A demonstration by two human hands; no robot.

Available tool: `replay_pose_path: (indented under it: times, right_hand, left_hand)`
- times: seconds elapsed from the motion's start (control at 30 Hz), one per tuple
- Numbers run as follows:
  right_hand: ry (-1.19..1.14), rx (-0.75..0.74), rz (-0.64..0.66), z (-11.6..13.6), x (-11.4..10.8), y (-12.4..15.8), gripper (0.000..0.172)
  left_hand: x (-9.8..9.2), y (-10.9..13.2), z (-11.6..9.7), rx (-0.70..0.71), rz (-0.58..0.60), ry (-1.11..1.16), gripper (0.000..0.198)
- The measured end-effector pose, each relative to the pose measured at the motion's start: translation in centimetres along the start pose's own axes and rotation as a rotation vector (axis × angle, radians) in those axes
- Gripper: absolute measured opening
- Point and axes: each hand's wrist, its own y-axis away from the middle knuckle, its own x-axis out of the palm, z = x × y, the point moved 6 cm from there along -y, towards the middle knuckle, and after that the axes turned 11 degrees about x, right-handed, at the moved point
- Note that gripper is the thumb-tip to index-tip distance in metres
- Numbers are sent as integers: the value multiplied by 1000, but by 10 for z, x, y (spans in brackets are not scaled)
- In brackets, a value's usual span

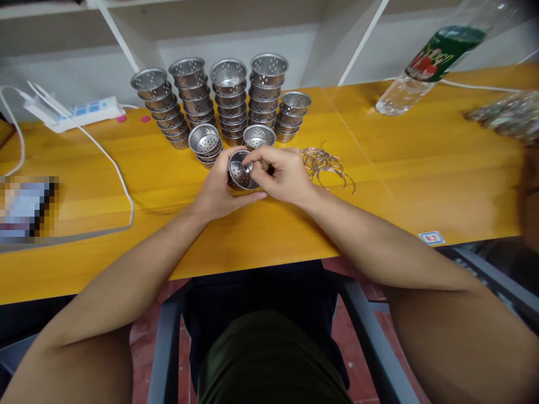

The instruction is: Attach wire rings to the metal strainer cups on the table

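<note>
My left hand (218, 192) is wrapped round a small perforated metal strainer cup (238, 169), whose open mouth is tilted up toward me. The fingers of my right hand (283, 173) are pinched together at the cup's right side, with the fingertips over its mouth. Whatever lies between those fingertips is too small to make out. Just beyond my hands stand a short stack of similar cups (205, 140) and another cup (259, 136), partly hidden by my right hand. A loose heap of thin curved metal wires (324, 163) lies right of my right hand.
Tall stacks of strainer cups (229, 76) line the back of the yellow table (387, 196). A power strip (84, 114) with white cables and a blurred phone (25, 207) are at left. On the right are a plastic bottle (438, 56) and a shiny pile (509, 115).
</note>
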Motion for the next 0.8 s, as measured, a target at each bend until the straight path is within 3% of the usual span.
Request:
replay_pose_path:
  times: [0.23, 0.37, 0.47, 0.6, 0.7, 0.8]
  right_hand:
    - [-174, -136, 165, -1, -5, -7, 17]
    - [-268, -194, 246, -4, -10, -16, 37]
    - [-350, -168, 309, -7, -9, -19, 46]
    - [-481, -60, 501, -11, -3, -17, 49]
    - [-531, 15, 583, -13, -1, -17, 51]
    - [-514, 58, 569, -15, 0, -19, 55]
  left_hand:
    - [-9, 0, 3, -54, -5, 70, 94]
    - [-5, 0, 7, -183, 1, 225, 88]
    - [-1, -1, 6, -320, 0, 338, 85]
    - [6, -2, 1, -444, 45, 494, 78]
    - [7, -2, -1, -474, 78, 526, 74]
    - [5, -2, 1, -446, 114, 469, 77]
